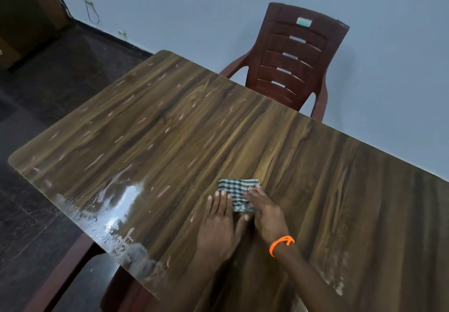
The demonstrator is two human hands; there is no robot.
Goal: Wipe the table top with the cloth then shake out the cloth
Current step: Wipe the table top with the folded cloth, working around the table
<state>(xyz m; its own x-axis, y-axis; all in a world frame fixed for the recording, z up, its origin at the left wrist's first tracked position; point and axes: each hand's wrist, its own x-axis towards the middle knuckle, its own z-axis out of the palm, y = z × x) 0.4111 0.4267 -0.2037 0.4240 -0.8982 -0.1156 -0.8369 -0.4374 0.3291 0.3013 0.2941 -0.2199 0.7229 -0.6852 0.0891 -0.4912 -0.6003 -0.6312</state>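
A small folded cloth (237, 189) with a dark and white check lies flat on the wood-grain table top (170, 127), near the middle of its front half. My left hand (220, 224) lies flat on the table, its fingertips touching the cloth's left edge. My right hand (266, 211), with an orange band on the wrist, presses down on the cloth's right side, fingers spread. The cloth's near right corner is hidden under that hand. Pale streaks and a shiny patch mark the table's left part.
A dark red plastic chair (294, 61) stands at the table's far side against the pale wall. Another dark red chair (73, 263) shows partly under the table's near left edge. Dark floor (48, 80) lies to the left.
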